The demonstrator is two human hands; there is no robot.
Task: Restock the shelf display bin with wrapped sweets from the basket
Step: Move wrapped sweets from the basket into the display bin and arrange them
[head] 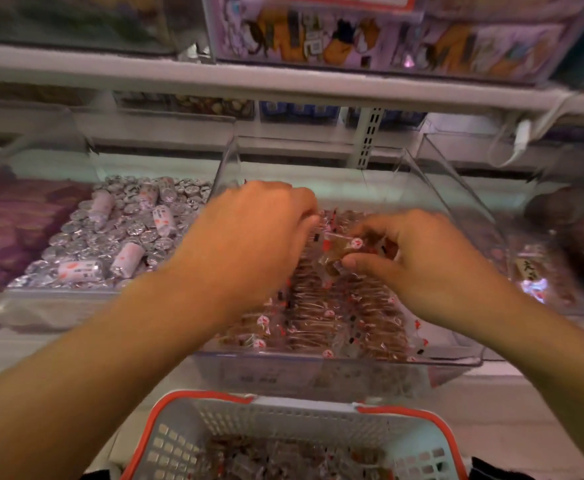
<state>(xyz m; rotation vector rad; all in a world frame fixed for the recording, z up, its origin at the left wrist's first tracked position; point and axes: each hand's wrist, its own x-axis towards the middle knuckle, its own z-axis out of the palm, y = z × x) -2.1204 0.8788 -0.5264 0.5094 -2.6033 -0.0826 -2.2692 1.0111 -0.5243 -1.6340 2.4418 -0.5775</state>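
Both hands over the clear display bin (470, 358). Right hand (425, 268) pinching one wrapped sweet (340, 252) above the packed rows in the bin; left hand (249, 233) curled just beside it, grip hidden. Below the bin, white basket (186, 434) holding more sweets.

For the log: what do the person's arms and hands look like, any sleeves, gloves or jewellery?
Both forearms are bare up to the frame edge: no sleeves visible. The left hand and right hand wear no gloves; no rings, watch or bracelets show. Motion blur hides finer detail.
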